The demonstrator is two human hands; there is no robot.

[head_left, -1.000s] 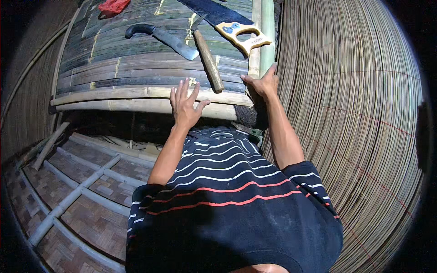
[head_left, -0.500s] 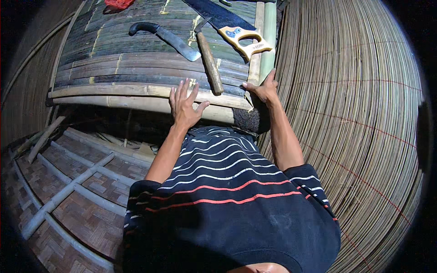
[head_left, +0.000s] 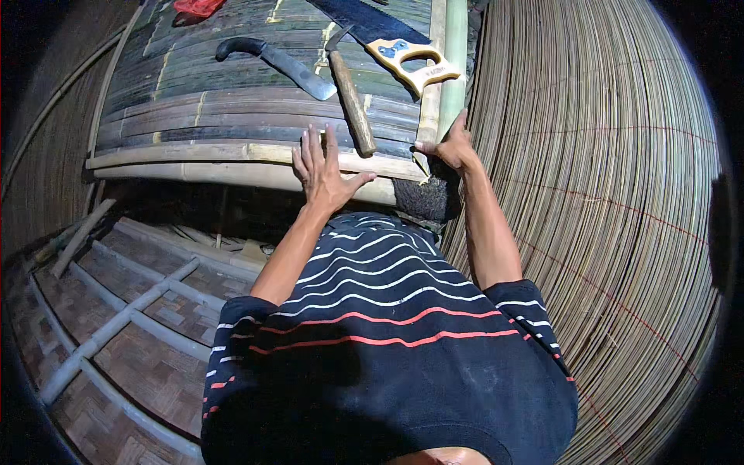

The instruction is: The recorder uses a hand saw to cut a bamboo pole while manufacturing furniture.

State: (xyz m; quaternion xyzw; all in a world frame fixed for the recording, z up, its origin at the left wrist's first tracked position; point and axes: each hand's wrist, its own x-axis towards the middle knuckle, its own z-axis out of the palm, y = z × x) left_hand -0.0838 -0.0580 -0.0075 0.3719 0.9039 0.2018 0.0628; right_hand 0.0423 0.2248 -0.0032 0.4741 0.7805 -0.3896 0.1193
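Showing contact: left hand [head_left: 324, 172], fingers spread, lies flat on the near edge of the bamboo-slat tabletop [head_left: 232, 108]; right hand [head_left: 449, 147] is curled round the pale bamboo pole [head_left: 443, 70] at the tabletop's right edge.
Pole, position: it runs away from the person along that edge, beside the woven bamboo wall [head_left: 604, 194].
Pole, handling: judged stiff, light for its length, smooth and round, so liable to roll; best gripped full-fisted near its end.
Edge rails: two round poles [head_left: 194, 159] front the slats, likely firm enough to bear on.
Tools nearby: hammer [head_left: 350, 97] just beyond the left fingertips; machete [head_left: 279, 63]; handsaw [head_left: 403, 58].
Hidden: pole's far end and saw blade cut off at the frame's top; a red item [head_left: 198, 8] unidentifiable; a dark bristly object [head_left: 422, 200] under the right wrist unclear.
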